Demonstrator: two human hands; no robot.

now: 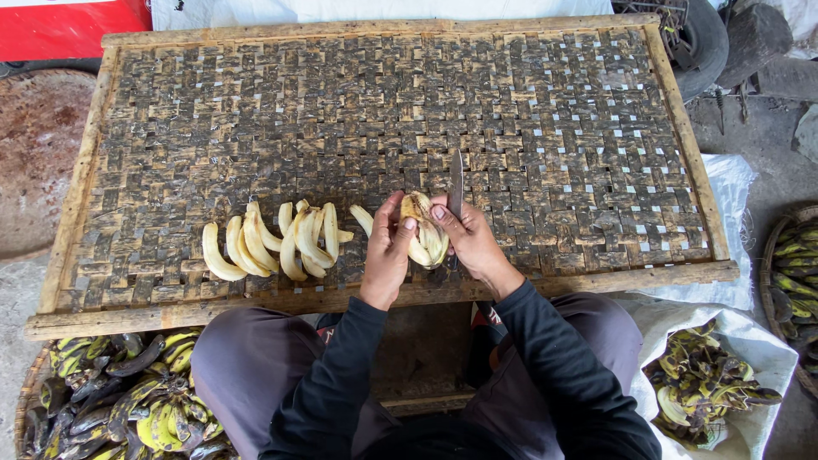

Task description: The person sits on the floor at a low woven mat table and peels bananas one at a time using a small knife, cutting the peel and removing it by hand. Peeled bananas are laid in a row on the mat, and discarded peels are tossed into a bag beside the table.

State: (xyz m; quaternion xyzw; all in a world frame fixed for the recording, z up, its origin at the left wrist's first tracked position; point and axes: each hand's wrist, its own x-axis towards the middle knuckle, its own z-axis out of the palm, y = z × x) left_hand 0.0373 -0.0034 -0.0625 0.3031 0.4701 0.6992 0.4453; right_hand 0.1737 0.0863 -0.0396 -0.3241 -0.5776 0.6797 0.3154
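Above the near edge of the dark woven-bamboo drying tray [596,170], the left hand [388,247] cups a pale, half-peeled banana [423,232] upright, touching the right hand [469,238], which grips a narrow steel knife [456,183] pointing away.

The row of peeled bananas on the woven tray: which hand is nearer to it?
Left. The left hand is just beside the peeled bananas; the right hand, holding a knife, is farther away.
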